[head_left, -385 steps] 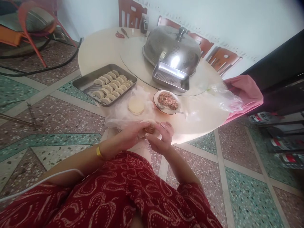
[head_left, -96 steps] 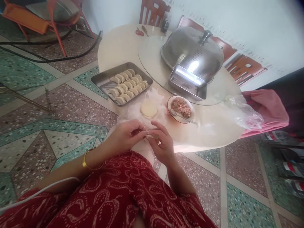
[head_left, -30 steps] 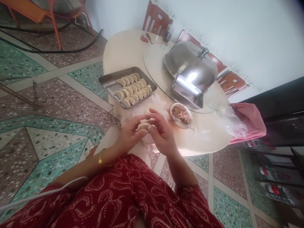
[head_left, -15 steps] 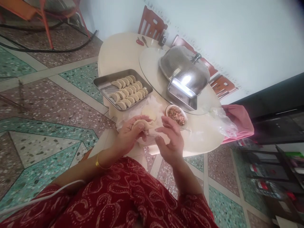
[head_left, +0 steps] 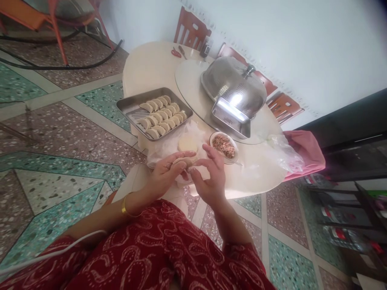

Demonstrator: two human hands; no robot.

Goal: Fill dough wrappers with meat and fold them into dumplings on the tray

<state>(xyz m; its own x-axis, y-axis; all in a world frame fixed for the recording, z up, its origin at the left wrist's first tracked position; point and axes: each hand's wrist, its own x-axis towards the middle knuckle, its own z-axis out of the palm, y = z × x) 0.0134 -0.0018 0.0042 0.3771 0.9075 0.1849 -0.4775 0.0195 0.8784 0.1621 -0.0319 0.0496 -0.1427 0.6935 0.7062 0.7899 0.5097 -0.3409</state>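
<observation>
My left hand (head_left: 165, 173) is closed around a folded dumpling (head_left: 187, 161), with the thumb along its near side. My right hand (head_left: 211, 177) has its thumb and forefinger pinched at the dumpling's right end; its other fingers are raised. Just beyond the hands, a round dough wrapper (head_left: 187, 144) rests on a clear plastic bag (head_left: 163, 151). To the right sits a bowl (head_left: 236, 155) of minced filling (head_left: 223, 145). At the left, a metal tray (head_left: 128, 108) carries rows of shaped dumplings (head_left: 161, 115).
The table (head_left: 145, 64) bears a glass turntable (head_left: 187, 80) with a perforated metal dome (head_left: 232, 76) and a rectangular metal pan (head_left: 231, 125). Red scissors (head_left: 175, 52) lie at the far edge. A pink cloth (head_left: 308, 155) and plastic bag (head_left: 286, 155) are at the right.
My right hand has moved left to the dumpling, and its thumb and forefinger have closed on the edge. The left hand keeps its hold, and the dumpling looks more folded.
</observation>
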